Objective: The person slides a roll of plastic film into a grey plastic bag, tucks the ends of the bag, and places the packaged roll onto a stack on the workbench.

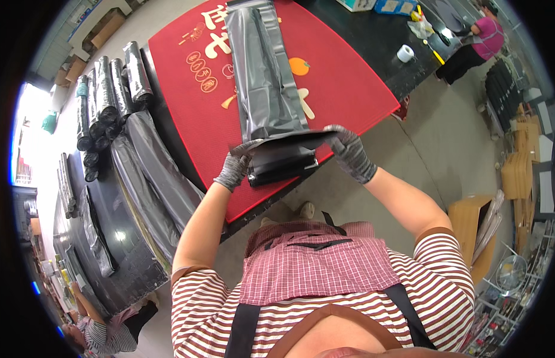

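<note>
A long grey-black plastic bag point(268, 83) lies lengthwise on a red printed mat point(343, 65). Its near edge is lifted and stretched between my gloved hands, and the raised strip is dark and a little blurred. At the left corner of that edge my left hand point(233, 170) grips the plastic, fingers closed. My right hand point(353, 156) pinches the opposite corner, just beyond the mat's near edge. Beneath the lifted edge, a shiny black fold of plastic point(283, 170) rests on the mat. Whatever the bag may contain is hidden.
Left of the mat lie several black wrapped rolls point(104, 89) and long grey plastic sheets point(149, 179) on a dark table point(125, 262). A white roll point(405, 53) stands far right on the black tabletop. Cardboard boxes point(468, 230) are on the right. One person point(483, 39) works far right, another point(104, 334) lower left.
</note>
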Demonstrator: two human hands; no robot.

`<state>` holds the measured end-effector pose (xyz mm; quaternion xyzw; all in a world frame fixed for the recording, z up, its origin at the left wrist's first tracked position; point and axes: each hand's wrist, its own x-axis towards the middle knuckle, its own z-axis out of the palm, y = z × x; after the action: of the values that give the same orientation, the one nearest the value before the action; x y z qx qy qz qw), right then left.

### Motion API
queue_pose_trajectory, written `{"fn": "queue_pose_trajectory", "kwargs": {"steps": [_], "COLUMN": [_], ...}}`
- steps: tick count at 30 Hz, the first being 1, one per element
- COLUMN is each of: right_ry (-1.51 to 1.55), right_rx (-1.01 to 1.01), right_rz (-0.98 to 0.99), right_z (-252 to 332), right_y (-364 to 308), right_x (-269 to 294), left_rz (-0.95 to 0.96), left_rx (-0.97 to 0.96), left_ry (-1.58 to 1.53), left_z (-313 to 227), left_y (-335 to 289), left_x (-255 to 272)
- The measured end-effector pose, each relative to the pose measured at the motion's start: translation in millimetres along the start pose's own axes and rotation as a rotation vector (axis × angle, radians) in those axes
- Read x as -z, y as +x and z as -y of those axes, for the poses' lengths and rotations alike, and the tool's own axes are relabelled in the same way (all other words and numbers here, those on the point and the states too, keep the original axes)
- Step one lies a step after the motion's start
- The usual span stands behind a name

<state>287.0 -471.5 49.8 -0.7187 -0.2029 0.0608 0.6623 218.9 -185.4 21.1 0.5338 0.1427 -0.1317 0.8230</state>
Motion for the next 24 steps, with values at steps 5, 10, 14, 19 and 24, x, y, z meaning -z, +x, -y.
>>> {"fn": "queue_pose_trajectory", "kwargs": {"steps": [5, 10, 14, 19, 24], "right_ry": [-0.297, -0.236, -0.366, -0.614, -0.753], "right_rx": [0.102, 0.028, 0.000, -0.100, -0.425], "right_rz": [-0.110, -0.198, -0.344, -0.330, -0.084], "right_z": [21, 14, -15, -51, -102], "right_y": [85, 138, 176, 199, 210], "right_x": [-29, -51, -63, -70, -66], "left_rz": [-0.395, -0.564, -0.716, -0.766, -0.718], "left_rx": [-0.491, -0.615, -0.526, -0.336, -0.041], "left_ry": [0.144, 0.088, 0.147, 0.263, 0.588], "left_z": [-2, -57, -66, -57, -26], "left_y": [37, 72, 109, 136, 161], "left_x": [9, -6, 2, 17, 49]}}
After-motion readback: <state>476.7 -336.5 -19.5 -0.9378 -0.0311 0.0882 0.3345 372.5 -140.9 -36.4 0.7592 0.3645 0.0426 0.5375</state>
